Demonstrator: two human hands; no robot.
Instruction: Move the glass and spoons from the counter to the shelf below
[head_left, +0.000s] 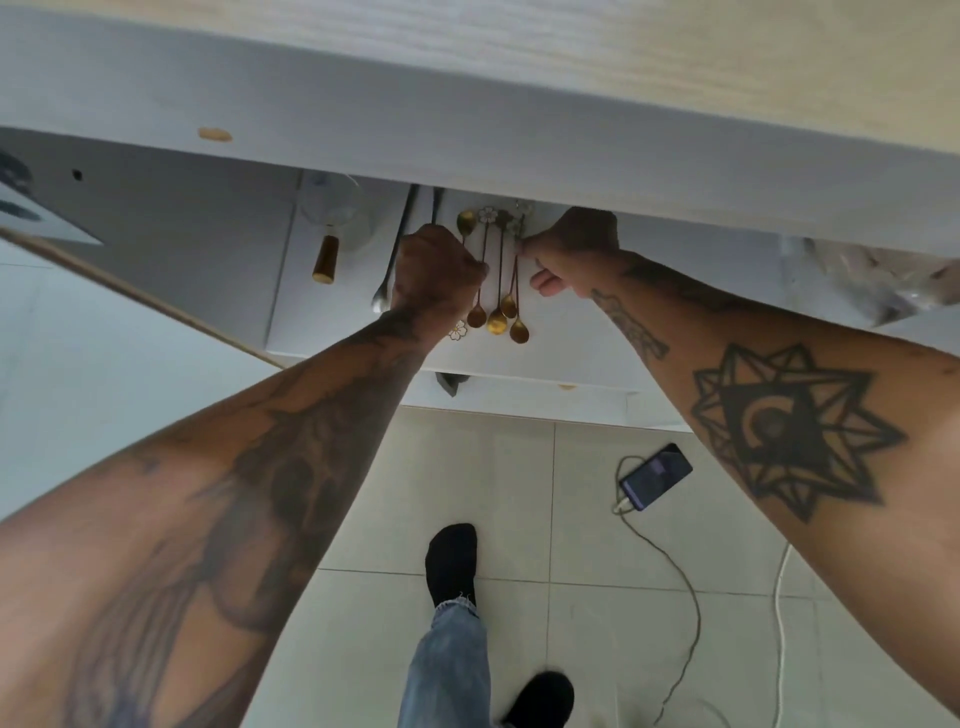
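Note:
Several small gold spoons with flower-shaped handle ends lie side by side on the white shelf under the counter. My left hand is closed over the spoon handles at their left. My right hand pinches a spoon handle at their right. A clear glass with a gold base lies further left on the same shelf, partly hidden by the counter edge. A long silver spoon lies between the glass and my left hand.
A phone with a charging cable lies on the tiled floor at the right. A clear plastic bag sits on the shelf's far right. My feet in black socks stand below the shelf. A wooden-edged board slants at the left.

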